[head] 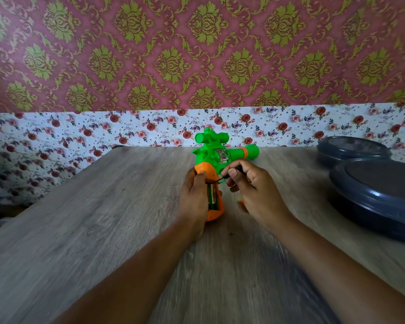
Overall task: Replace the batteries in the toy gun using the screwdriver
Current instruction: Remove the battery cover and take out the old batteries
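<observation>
With your left hand (pixel 193 195) gripping the toy gun (pixel 216 160), lever gently: your right hand (pixel 248 185) pinches the screwdriver (pixel 227 175) (batteries (pixel 212 195) exposed).

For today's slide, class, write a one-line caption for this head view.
Left hand grips the toy gun, battery compartment open; right hand holds the screwdriver at the handle.

My left hand (pixel 193 195) grips the orange handle of the toy gun (pixel 216 155), which lies on the wooden bench (pixel 91 218) with its green barrel pointing right. The handle's compartment is open, with batteries (pixel 212 195) showing inside. My right hand (pixel 250 183) pinches a dark screwdriver (pixel 229 173), its tip at the handle's top. A small orange piece (pixel 242 204) lies just beside my right hand. Two dark blue containers (pixel 372 183) sit at the right.
</observation>
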